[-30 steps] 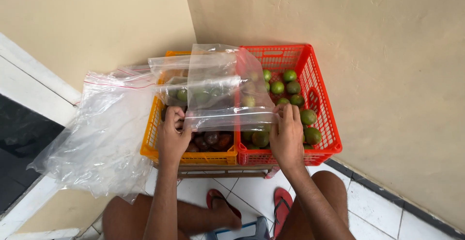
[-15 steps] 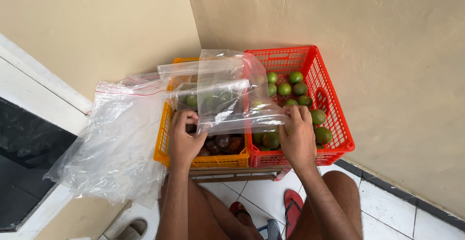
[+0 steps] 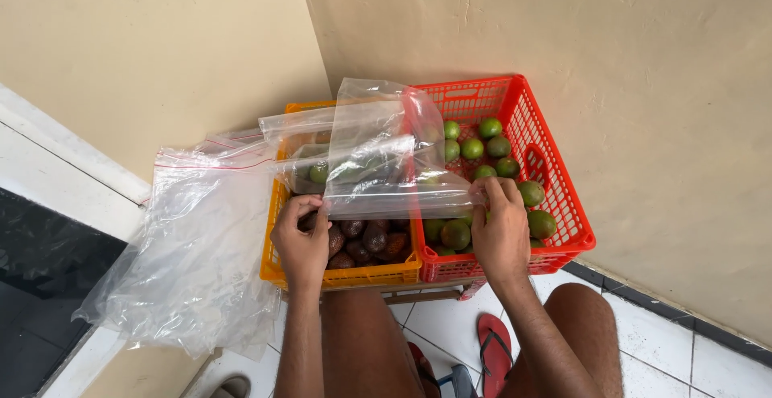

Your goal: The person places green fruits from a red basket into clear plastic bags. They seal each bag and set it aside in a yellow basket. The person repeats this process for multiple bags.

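Observation:
My left hand (image 3: pixel 303 241) and my right hand (image 3: pixel 499 229) each pinch one end of the mouth of a clear plastic zip bag (image 3: pixel 370 153), stretched between them above two crates. Green round fruits show through the bag. Under my right hand stands a red plastic crate (image 3: pixel 555 165) with several green fruits (image 3: pixel 485 147). Under my left hand stands an orange crate (image 3: pixel 354 273) holding several dark brown fruits (image 3: pixel 366 241).
A stack of larger clear zip bags (image 3: pixel 189 261) hangs off the orange crate's left side. Beige walls meet in a corner behind the crates. My bare knees, a red sandal (image 3: pixel 494 350) and white floor tiles lie below.
The view has shifted, so the crates now sit further right and lower. Both hands keep their hold on the bag, which is now stretched wider and lies lower over the crates.

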